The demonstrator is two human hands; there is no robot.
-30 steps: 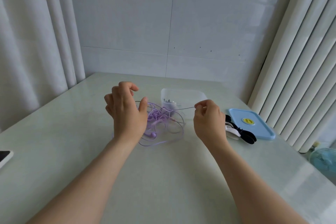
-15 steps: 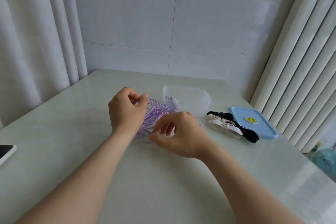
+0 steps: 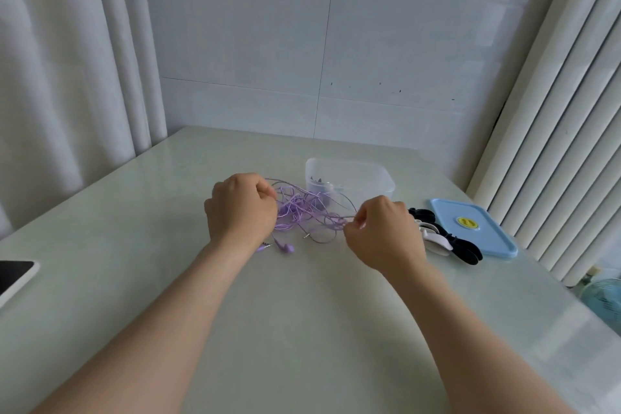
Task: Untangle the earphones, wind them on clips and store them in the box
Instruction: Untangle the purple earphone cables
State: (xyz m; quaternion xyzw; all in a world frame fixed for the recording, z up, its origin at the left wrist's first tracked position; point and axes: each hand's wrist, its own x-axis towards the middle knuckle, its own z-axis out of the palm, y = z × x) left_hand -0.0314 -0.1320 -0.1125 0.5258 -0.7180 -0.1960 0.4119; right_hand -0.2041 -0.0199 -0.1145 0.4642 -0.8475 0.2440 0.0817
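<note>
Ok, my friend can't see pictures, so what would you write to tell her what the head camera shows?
A left hand grips a tangle of purple earphones while the right hand pinches one strand of it, above a pale table. Behind them stands an open clear box; its blue lid and some black and white clips lie to the right.

Two hands (image 3: 240,208) (image 3: 386,240), one earphone tangle (image 3: 302,213), one box (image 3: 381,183), one lid (image 3: 487,239).

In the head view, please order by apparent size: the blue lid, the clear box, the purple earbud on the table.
1. blue lid and clear box: they look about equal, and the box lies farther away, so I do not rank them.
2. purple earbud: clearly the smallest.
</note>
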